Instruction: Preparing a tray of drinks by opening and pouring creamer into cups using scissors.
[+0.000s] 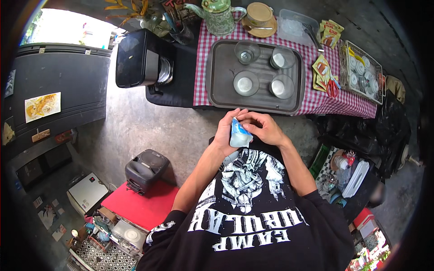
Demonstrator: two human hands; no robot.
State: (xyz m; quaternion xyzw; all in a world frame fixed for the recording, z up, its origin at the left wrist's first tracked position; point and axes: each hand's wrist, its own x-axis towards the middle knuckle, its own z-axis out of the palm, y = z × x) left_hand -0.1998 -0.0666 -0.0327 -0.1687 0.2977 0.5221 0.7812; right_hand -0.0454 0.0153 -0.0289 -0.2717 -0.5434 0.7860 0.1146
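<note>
A small blue and white plastic pouch (240,134) is between my hands, in front of my chest and just short of the tray's near edge. My left hand (224,130) cups it from the left side. The fingers of my right hand (266,127) grip its upper right part; my knuckles hide some of that end. Beyond my fingertips, a brown serving tray (222,67) carries several glass cups. The near-left glass cup (245,83) and the near-right one (282,86) have whitish bottoms. The far-left glass cup (247,53) looks clear.
The tray rests on a checkered tablecloth (202,81). Behind it are a green enamel teapot (219,17), a lidded cup (259,15) and a plastic tub (295,28). To the right lie yellow sachets (320,67), red-handled scissors (332,88) and a wire basket (362,73). A black appliance (135,61) stands left.
</note>
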